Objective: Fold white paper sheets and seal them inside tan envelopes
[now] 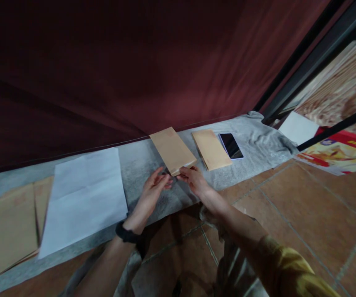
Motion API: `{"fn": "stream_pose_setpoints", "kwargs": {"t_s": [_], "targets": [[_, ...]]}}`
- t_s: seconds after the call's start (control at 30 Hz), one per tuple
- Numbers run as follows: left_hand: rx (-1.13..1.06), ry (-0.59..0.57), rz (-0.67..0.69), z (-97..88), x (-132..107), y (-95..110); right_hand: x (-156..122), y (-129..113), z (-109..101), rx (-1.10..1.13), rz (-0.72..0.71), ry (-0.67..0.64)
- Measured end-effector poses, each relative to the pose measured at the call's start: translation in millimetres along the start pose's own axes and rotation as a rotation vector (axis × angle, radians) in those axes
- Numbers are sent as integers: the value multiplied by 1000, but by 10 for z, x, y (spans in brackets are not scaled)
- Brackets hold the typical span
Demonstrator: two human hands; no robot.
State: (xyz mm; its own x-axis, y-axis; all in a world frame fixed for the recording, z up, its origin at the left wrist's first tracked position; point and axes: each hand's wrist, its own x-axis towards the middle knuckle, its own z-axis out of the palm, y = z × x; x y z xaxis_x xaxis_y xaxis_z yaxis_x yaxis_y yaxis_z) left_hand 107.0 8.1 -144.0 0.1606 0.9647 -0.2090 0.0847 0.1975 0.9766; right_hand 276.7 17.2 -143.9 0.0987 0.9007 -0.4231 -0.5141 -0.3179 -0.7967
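A brown paper envelope (172, 149) lies slantwise on the grey cloth, its near end raised a little, with a pale strip showing along that edge. My right hand (193, 178) pinches this near end between thumb and fingers. Beside the envelope's near left corner is my left hand (157, 184), fingers apart and holding nothing; whether a fingertip touches the corner I cannot tell. Just to the right, more brown envelopes (212, 149) rest in a small stack. A black-screened phone (231, 145) lies beyond them.
Sheets of white paper (86, 198) and larger brown envelopes (7, 227) lie to the left on the long cloth-covered bench (143, 165). A dark red curtain (134, 70) hangs behind. At the right stand dark metal bars (314, 62) and a red-and-yellow printed box (342, 150). Tiled floor lies below.
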Motion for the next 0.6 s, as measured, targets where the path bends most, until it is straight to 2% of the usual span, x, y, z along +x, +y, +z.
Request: {"fn": "stream_pose_setpoints", "kwargs": {"t_s": [0.1,0.2,0.4,0.6], "targets": [[-280,-56,-119,153,-13,-7,-12,97,43,38,1,-21],[-383,5,-124,238,4,15,1,172,56,65,-17,-56],[-374,109,-106,264,81,6,13,224,6,-17,18,-100],[-290,131,-152,74,133,-11,18,81,-144,-10,40,-53]]}}
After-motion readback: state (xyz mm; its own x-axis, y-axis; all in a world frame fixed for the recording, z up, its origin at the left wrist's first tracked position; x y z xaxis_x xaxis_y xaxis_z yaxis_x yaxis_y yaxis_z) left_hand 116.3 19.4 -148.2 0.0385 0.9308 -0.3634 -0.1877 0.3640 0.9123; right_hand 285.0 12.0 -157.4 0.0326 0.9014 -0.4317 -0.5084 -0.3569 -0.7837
